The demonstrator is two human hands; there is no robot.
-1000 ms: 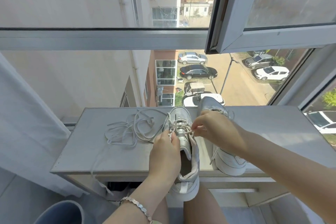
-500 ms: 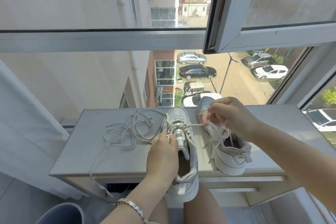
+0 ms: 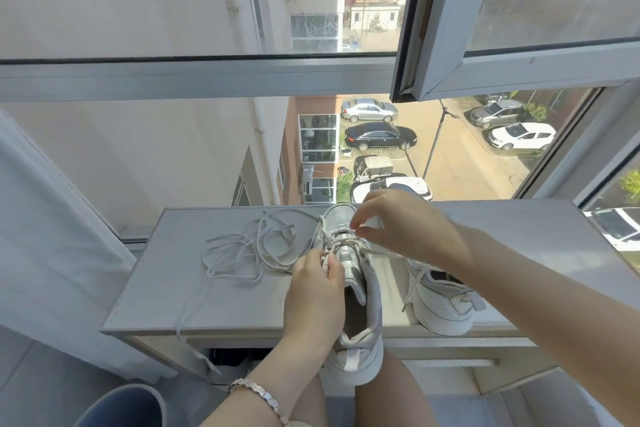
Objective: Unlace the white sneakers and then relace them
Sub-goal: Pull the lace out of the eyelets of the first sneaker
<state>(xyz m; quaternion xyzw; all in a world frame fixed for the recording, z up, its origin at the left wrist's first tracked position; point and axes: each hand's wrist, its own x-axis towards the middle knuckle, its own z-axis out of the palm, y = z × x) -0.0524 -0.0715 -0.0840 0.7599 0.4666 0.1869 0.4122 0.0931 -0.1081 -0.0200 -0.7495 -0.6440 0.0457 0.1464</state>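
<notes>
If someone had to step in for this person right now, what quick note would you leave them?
Left hand grips the near sneaker at its eyelets. Right hand pinches its lace by the toe.
Near sneaker overhangs the table edge; second sneaker stands right of it; slack lace is heaped to the left.
Done: only the front eyelets are threaded. To do: the rest, then probably the second sneaker.

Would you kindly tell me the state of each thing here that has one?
held sneaker: partly laced, heel overhanging the table.
second sneaker: upright on table, lace dangling.
loose lace: tangled, one end hanging off table.
window sash: swung open.
left hand: grips held sneaker's eyelets.
right hand: pinches held sneaker's lace.
</notes>
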